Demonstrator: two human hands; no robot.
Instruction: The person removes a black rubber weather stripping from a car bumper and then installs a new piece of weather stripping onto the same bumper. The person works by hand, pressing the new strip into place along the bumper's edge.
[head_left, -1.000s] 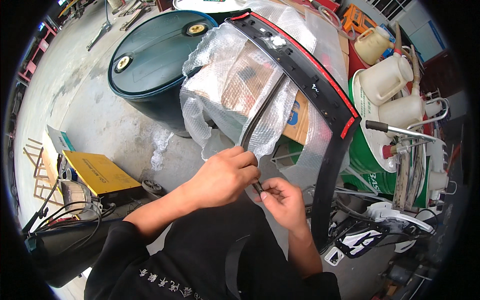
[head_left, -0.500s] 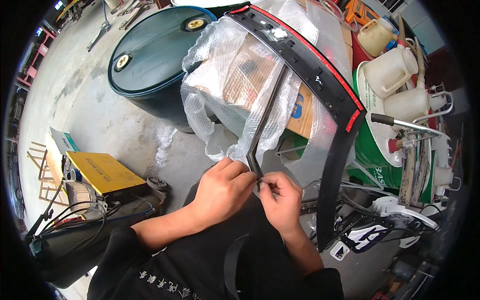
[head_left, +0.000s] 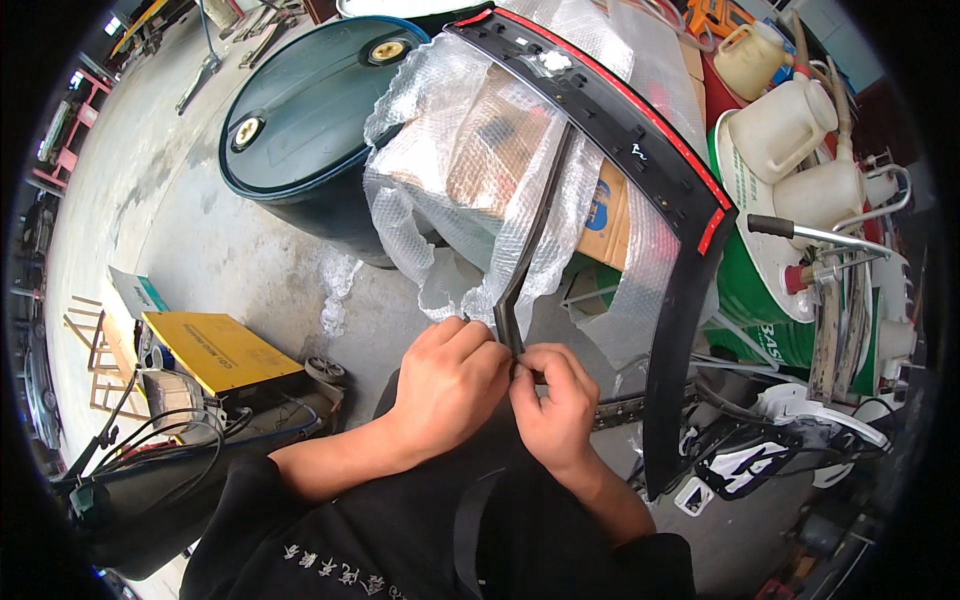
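Observation:
A narrow black trim strip (head_left: 540, 225) slants down toward me and bends near its lower end. My left hand (head_left: 452, 378) is closed at that lower end, its fingers curled and its fingertips partly hidden. Close against it, my right hand (head_left: 556, 405) pinches the same end between thumb and forefinger. The strip's upper end meets or passes under a large curved black panel (head_left: 615, 135), edged with red-backed tape (head_left: 655, 130); which of the two I cannot tell. Behind the strip lies crumpled bubble wrap (head_left: 420, 190) over cardboard (head_left: 610, 225).
A dark drum (head_left: 300, 110) with two bungs stands at the left. To the right, pale plastic jugs (head_left: 785, 125) sit on a green-and-white drum (head_left: 740, 265), near a metal lever with a black grip (head_left: 770, 226). A yellow-topped machine (head_left: 225, 350) with cables is at lower left.
My right hand's fingers have curled in closer to the strip's end and to my left hand. The view has shifted slightly; the left hand keeps its place on the strip.

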